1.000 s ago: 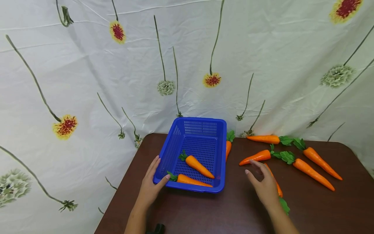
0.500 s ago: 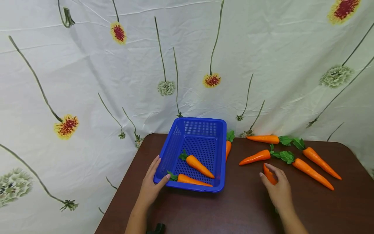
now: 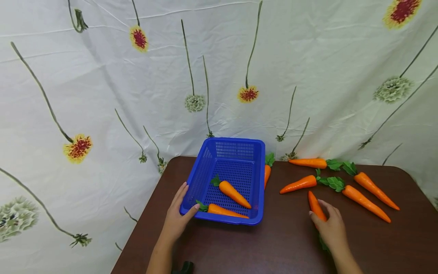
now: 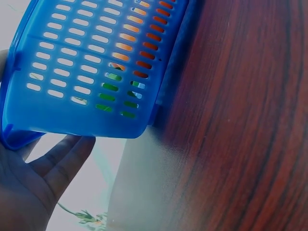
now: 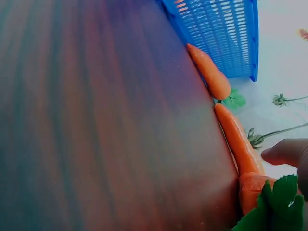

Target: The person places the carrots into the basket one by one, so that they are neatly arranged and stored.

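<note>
Head view: the left hand (image 3: 174, 219) rests at the near left corner of the blue basket (image 3: 234, 169), its fingers nearly straight along the outside and its thumb on the rim; two orange carrots lie within, the near carrot (image 3: 226, 210) just beyond the thumb, the far carrot (image 3: 234, 194) past that; the right hand (image 3: 332, 228) is at the forward carrot (image 3: 315, 205), which lies on the dark table (image 3: 260, 251) with its thumb on one side and its index finger on the other; whether they pinch it, I cannot tell; just beyond that hand lies a shorter carrot (image 3: 299, 184), behind it a back carrot (image 3: 308, 163); two long carrots (image 3: 366, 203) (image 3: 378, 190) lie to its right; a half-hidden carrot (image 3: 267, 175) lies left of it, against the basket; a flowered cloth (image 3: 164, 76) hangs beyond both hands.

Left wrist view: the left fingers lie nearly straight at the slotted basket wall; orange and green show through the slots.

Right wrist view: one digit of the right hand appears apart from the carrots, green leaves (image 5: 274, 207) just below it; the basket stands well away from it.
</note>
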`<act>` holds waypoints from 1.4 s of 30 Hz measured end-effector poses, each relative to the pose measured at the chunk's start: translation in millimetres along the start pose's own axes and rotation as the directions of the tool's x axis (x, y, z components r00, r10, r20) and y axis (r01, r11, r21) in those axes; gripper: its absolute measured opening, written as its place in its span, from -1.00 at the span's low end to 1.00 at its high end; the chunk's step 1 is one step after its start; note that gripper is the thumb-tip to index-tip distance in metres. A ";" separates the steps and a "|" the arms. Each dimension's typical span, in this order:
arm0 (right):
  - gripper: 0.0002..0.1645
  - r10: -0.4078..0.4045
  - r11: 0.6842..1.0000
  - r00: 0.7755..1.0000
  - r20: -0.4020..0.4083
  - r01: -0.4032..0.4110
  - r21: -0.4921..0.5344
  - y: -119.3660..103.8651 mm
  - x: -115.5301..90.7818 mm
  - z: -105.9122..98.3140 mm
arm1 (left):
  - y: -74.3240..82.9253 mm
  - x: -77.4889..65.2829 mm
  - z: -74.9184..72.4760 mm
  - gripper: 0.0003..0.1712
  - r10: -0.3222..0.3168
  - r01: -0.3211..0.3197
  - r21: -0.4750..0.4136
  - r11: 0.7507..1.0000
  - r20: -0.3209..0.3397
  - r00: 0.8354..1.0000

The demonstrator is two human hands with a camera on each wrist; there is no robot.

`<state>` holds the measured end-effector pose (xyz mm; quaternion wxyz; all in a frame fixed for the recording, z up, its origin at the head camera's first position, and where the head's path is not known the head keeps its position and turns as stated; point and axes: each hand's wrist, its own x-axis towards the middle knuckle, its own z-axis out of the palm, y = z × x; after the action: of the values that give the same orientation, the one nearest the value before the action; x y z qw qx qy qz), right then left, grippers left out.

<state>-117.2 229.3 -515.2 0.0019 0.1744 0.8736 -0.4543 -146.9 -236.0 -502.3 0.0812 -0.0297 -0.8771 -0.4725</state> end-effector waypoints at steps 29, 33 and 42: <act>-0.20 -0.016 0.993 0.999 0.028 0.019 -0.117 16.0 2.9 -5.8 | 1.2 -1.4 0.0 -0.09 -0.011 0.011 -0.001 1.000 -0.003 1.000; -0.17 -0.002 0.994 0.998 0.056 0.008 -0.113 15.4 6.0 -10.6 | 0.3 -0.9 0.4 -0.09 -0.009 0.009 -0.007 1.000 -0.003 1.000; -0.12 0.008 0.995 0.995 0.098 0.001 -0.099 8.5 6.2 -15.5 | 4.1 -1.4 -0.6 -0.08 -0.023 0.023 -0.011 1.000 0.001 1.000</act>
<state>-118.0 248.0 -513.9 0.0542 0.1530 0.8936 -0.4185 -144.9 -234.2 -498.8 0.0751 -0.0203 -0.8749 -0.4780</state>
